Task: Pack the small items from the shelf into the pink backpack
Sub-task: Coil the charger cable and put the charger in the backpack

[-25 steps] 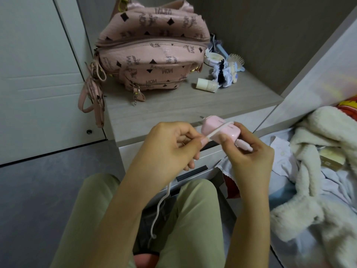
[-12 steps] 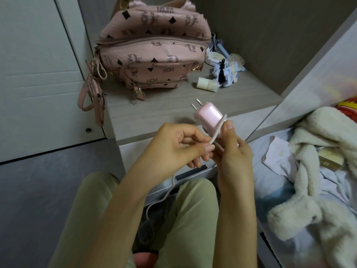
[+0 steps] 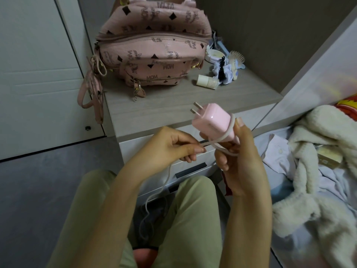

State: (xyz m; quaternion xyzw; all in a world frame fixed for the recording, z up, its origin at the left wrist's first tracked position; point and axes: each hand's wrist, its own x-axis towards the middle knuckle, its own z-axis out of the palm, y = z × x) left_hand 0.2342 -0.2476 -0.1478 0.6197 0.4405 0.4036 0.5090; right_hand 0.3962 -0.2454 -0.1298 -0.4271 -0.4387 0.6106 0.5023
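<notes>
charger (image 3: 211, 120) tilted, prongs out | cable (image 3: 222, 139) looped round its base

Two forearms, bare right down to the frame's edge; left hand (image 3: 170, 146) and right hand (image 3: 239, 161) show short, plain nails. At six o'clock, light olive-green cloth trousers (image 3: 193, 219) cover both knees.

1. One wide-angle camera, worn on the person's head, looks forward and down.
2. Closest, at the bottom of the view, are the person's knees (image 3: 195, 192) and forearms.
3. The left hand (image 3: 170, 147) and right hand (image 3: 239, 163) sit near the lens, at centre.
4. Just beyond them, the front edge of the shelf (image 3: 173, 101) crosses mid-frame.
5. Farther off, the pink backpack (image 3: 152, 47) fills the shelf's back left corner, near the top edge of the view.
</notes>
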